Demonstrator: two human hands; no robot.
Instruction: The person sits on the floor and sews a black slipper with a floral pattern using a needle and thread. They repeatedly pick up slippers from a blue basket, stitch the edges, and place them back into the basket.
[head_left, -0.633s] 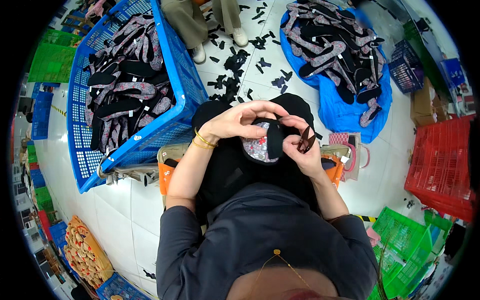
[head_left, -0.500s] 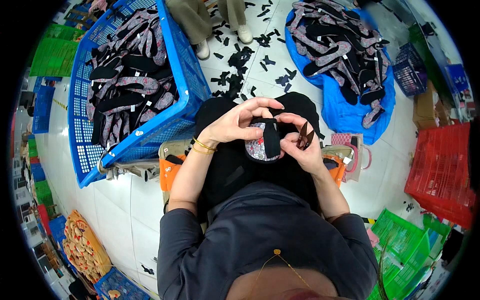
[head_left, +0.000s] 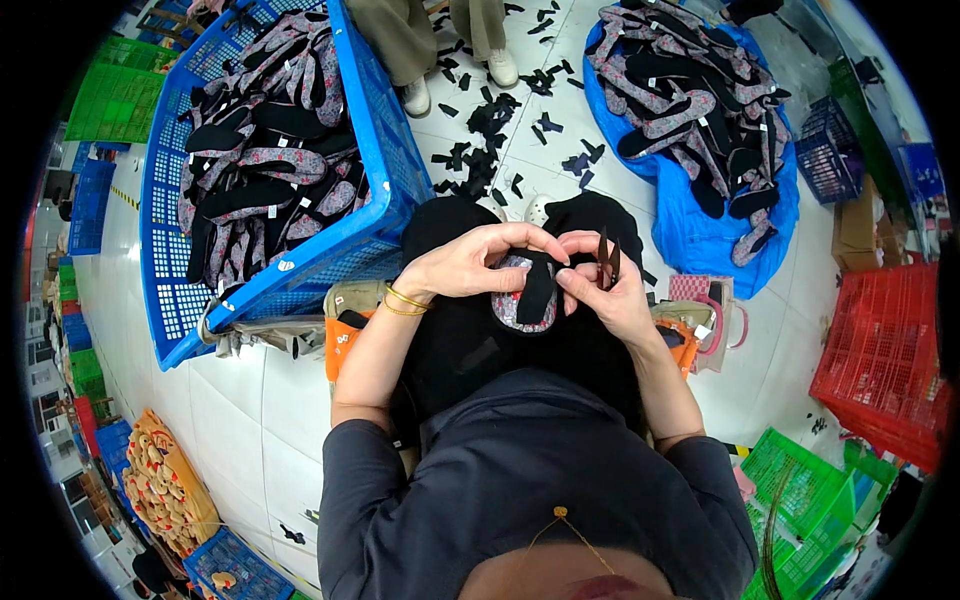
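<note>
The left hand is closed, thumb and fingers pinching a slipper, whose rounded end hangs between and just below both hands, above the black cloth of the lap. Its surface is a mottled grey print flecked with red and pink, edged in a dark rim, with a matte black band of fabric lying across it. The right hand grips dark snips, their slim, pointed blades rising from its fingers; its thumb and forefinger meet near the slipper's edge, though whether they touch it I cannot tell. Beyond the left hand, to its left, a lattice-walled blue plastic crate holds heaped slippers in the same print and black. Beyond the right hand, similar ones lie on a crinkled blue sheet. Straight ahead of both hands, small black scraps litter smooth white tiles.
</note>
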